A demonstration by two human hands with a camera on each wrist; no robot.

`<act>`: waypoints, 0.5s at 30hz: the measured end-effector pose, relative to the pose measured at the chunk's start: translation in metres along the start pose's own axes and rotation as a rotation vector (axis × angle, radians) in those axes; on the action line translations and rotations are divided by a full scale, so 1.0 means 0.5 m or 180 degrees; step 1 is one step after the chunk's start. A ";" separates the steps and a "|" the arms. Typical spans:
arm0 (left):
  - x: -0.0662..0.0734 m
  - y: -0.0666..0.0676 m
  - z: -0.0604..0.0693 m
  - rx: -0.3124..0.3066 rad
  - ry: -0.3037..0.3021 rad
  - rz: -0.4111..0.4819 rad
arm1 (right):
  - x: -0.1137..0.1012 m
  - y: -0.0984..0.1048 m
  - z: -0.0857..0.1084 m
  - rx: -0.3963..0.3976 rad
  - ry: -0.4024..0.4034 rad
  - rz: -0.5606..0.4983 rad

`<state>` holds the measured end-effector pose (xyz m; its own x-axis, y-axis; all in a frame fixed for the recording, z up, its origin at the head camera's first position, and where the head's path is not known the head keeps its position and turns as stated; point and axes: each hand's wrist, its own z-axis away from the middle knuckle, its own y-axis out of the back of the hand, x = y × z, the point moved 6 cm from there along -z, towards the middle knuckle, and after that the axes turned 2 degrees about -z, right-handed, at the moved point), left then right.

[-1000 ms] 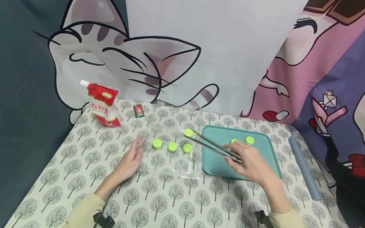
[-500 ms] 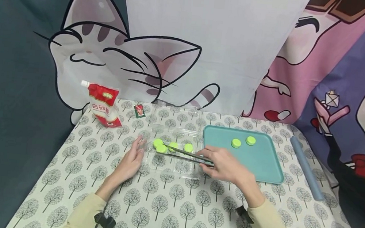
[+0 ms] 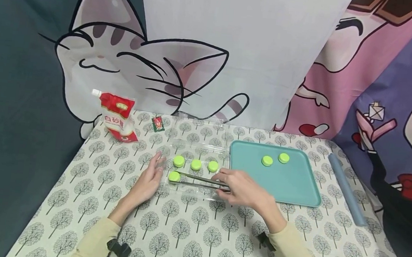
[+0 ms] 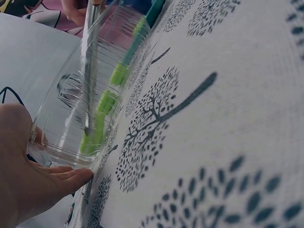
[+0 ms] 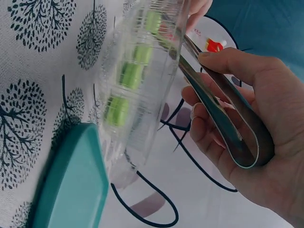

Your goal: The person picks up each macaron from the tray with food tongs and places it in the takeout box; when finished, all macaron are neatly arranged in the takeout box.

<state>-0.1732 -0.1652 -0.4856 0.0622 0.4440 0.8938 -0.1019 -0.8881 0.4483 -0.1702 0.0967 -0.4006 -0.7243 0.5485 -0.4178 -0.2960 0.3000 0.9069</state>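
Note:
My right hand [image 3: 240, 188] grips metal tongs [image 3: 201, 179], whose tips are around a green macaron-like piece [image 3: 174, 176] at the near left of the clear plastic container [image 3: 199, 195]. A row of three such pieces [image 3: 196, 164] lies behind it in the container. In the right wrist view the thumb and fingers of the hand [image 5: 266, 104] pinch the tongs [image 5: 223, 104]. My left hand [image 3: 148, 181] rests against the container's left side with its fingers extended; the left wrist view shows this hand [image 4: 38, 180] touching the clear wall [image 4: 61, 154].
Right of the container is a teal tray [image 3: 290, 186] with two green pieces [image 3: 283, 158] on it. A blue-grey roll [image 3: 347, 189] lies farther right. At the back left stand a red and white pouch [image 3: 119, 120] and a small packet [image 3: 158, 124].
My right hand has moved left from over the tray, carrying the green piece with the tongs into the container's near left part. The left hand has stayed in place.

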 end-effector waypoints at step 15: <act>0.002 0.000 0.001 0.0012 -0.0014 -0.0022 | 0.024 0.007 0.032 0.0252 -0.0098 -0.0346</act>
<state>-0.1724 -0.1647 -0.4849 0.0673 0.4497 0.8907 -0.0977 -0.8854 0.4544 -0.1700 0.1167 -0.4035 -0.6707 0.5328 -0.5160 -0.3208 0.4189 0.8495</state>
